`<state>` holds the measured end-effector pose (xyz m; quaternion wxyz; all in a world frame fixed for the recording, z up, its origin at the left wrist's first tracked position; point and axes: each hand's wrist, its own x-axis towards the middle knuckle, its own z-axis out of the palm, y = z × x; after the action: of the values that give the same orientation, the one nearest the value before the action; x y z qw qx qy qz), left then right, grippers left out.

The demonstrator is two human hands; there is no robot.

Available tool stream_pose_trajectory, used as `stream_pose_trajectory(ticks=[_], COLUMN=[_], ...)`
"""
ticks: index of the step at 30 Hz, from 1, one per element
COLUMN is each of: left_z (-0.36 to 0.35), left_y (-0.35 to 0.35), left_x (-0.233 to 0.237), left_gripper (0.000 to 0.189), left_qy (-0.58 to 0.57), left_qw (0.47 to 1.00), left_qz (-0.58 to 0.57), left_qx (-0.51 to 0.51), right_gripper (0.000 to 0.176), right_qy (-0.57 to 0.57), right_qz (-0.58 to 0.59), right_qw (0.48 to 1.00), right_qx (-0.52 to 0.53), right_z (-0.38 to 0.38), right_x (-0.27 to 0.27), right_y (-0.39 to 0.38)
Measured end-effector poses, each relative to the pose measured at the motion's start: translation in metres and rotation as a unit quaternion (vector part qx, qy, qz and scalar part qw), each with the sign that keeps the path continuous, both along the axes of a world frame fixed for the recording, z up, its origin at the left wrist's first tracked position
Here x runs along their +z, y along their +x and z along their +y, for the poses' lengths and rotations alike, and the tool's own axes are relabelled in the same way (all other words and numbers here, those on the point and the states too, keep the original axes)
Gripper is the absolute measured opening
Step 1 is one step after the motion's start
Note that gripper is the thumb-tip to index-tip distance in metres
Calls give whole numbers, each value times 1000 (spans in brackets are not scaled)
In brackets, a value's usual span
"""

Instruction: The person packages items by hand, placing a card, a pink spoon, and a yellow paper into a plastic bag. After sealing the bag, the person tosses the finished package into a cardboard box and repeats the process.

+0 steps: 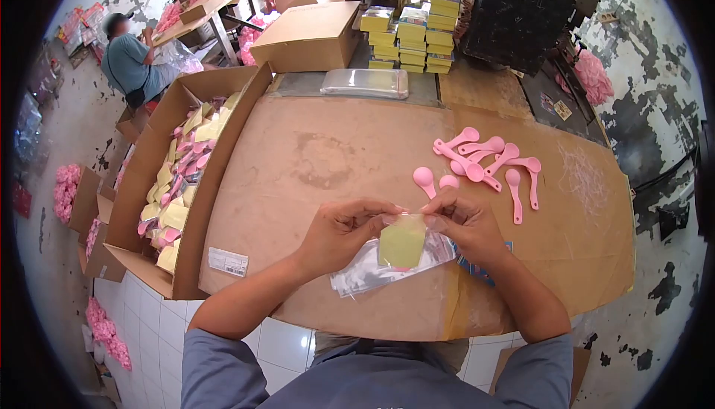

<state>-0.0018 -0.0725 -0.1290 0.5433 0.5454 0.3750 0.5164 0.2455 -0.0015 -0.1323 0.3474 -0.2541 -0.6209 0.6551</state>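
Observation:
Between my two hands hangs a small clear plastic bag with a yellow-green card inside and a bit of pink at its lower edge. My left hand pinches the bag's top edge on the left, and my right hand pinches it on the right. Beneath it lies a stack of clear plastic bags on the cardboard-covered table. Partly hidden by my right forearm are some blue printed cards. Just beyond my hands lie several loose pink measuring spoons.
A long open carton on the left holds many packed bags with pink spoons and yellow cards. At the back are a closed carton, stacks of yellow-edged cards and a clear plastic pack. A person sits at the far left.

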Motion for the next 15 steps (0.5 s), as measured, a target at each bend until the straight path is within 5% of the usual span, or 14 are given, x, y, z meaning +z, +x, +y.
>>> stream_pose_trajectory(ticks=[15], left_z=[5], left_y=[-7], left_x=[-1], left_gripper=[23], left_qy=[16], left_qw=[999], left_qz=[12], left_qx=[-30], right_gripper=[15], right_qy=[58], right_qz=[-32], right_qw=[998], right_qx=[3], right_z=[8], right_x=[9], right_y=[5])
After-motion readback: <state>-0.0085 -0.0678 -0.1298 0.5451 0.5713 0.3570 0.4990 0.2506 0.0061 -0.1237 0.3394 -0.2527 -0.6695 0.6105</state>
